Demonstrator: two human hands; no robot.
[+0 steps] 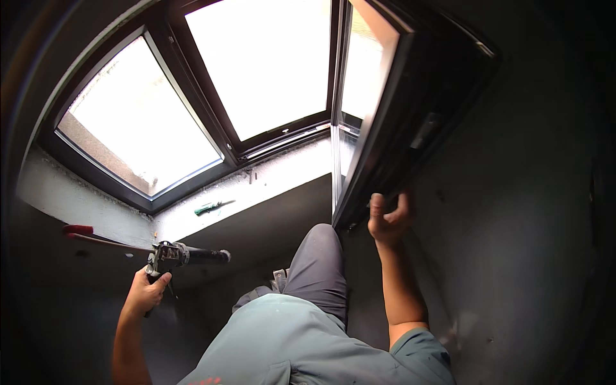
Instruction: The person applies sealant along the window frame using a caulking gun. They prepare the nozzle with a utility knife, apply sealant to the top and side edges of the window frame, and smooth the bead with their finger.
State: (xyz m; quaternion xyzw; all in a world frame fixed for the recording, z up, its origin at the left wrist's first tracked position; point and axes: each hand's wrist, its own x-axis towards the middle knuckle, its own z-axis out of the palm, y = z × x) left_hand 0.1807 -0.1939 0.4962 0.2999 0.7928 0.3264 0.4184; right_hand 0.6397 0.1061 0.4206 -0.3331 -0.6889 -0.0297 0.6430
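My left hand [149, 292] is wrapped round the handle of a caulking gun [202, 256]. The gun's dark barrel points right, and its rod runs back to the left, where something red shows at the end. My right hand [389, 221] is raised at the lower edge of an open dark window sash [391, 141], thumb and fingers apart and slightly blurred. Whether the fingertips touch the sash I cannot tell. This sash is swung inward, toward the right.
A dark window frame [204, 102] with bright panes spans the upper left. On the pale sill [269, 179] lies a green-handled screwdriver [212, 207], with small bits [250, 174] beyond it. My bent knee [321, 250] is close below the sash. A dark grey wall [513, 224] stands at the right.
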